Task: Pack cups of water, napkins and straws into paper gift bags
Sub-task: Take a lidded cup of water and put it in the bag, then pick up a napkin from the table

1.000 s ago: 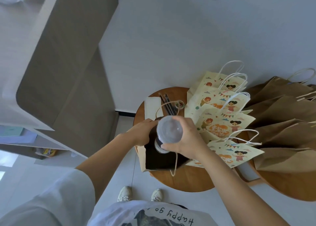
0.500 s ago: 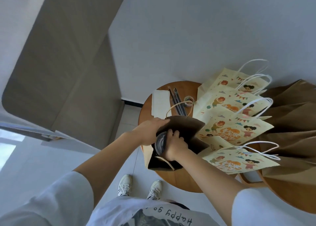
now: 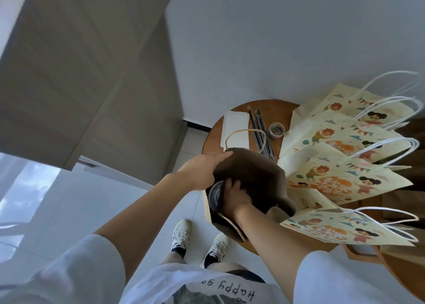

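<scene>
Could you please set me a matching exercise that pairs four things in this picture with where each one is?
Things:
1. clear lidded plastic cup
2. white folded napkin
3. round tub of coloured paper clips
4. left hand

Places:
A. on the round wooden table, left of the dark straws
B. inside the open brown paper bag, gripped by the right hand
C. holding the brown bag's rim
D. between the straws and the cream printed gift bags

Pairs: 1-B, 2-A, 3-D, 4-C.

Lidded cup inside open brown bag
</scene>
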Tool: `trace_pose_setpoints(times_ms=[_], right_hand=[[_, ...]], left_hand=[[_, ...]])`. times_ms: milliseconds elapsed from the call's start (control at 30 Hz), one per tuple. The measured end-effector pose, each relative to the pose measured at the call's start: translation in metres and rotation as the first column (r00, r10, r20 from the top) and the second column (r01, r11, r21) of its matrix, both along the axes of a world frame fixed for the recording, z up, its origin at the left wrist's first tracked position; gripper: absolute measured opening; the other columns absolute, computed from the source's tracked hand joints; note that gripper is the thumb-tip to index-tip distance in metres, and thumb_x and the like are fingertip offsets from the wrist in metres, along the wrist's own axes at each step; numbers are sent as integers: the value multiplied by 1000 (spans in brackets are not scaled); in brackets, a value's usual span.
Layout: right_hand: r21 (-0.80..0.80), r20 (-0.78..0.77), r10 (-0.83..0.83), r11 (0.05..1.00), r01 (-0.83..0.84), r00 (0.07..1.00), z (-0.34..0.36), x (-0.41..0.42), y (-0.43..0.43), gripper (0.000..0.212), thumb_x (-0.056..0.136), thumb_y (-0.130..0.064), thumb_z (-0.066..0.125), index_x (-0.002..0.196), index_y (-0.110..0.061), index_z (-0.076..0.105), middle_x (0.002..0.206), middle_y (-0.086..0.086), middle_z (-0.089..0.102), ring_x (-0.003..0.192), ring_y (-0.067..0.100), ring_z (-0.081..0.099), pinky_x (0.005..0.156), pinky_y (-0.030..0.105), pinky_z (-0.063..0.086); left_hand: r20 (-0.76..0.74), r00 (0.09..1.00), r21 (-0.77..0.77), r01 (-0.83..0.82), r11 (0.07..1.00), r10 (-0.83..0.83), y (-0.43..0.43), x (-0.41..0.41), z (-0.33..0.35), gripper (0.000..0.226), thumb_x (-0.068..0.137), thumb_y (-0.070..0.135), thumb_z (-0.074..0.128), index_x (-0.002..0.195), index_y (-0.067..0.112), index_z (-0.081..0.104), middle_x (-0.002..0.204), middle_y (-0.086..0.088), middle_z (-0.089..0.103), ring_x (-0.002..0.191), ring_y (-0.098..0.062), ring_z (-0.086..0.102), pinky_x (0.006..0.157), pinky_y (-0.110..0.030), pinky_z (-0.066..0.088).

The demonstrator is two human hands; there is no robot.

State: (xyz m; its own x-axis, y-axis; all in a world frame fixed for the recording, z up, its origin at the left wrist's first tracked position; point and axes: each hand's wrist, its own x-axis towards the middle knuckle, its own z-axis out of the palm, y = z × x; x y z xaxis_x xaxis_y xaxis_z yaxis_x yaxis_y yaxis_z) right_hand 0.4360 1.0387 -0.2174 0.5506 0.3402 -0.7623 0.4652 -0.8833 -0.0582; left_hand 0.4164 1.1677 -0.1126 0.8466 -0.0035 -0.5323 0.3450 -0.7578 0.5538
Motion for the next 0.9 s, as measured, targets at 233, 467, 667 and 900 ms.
trace_pose_setpoints(times_ms=[233,467,667,900], right_hand=[[533,221,-163,846,20,961,85,4,-23,27,90,-31,52,109,-13,52,105,5,55,96,21,56,77,31,49],[897,130,-633,403,181,763,137,56,-66,13,84,-7,53,72,-10,57,60,1,53,54,15,49,50,21,38],[727,-37,-667,493,478,745,107,147,-40,14,90,-7,47,87,-9,60,79,0,58,71,12,52,56,17,37],[247,-189,-486,818,520,853,-7,215,-3,20,87,-4,45,69,-5,55,57,6,47,51,17,44,52,27,35]], left_hand=[[54,963,-187,-250,950,264,-3,2,1,53,85,-4,48,131,23,54,134,-1,54,119,-16,49,95,-22,40],[-89,688,-476,-664,576,720,9,31,1,31,87,-7,46,63,9,56,95,-4,69,97,-23,62,79,-29,49],[-94,792,-287,-602,745,604,19,90,-47,15,91,8,51,85,13,64,94,1,64,91,-18,61,71,-23,47],[-206,866,-61,-476,877,456,25,151,-141,17,94,24,55,102,14,66,117,-6,64,102,-19,59,83,-25,46]])
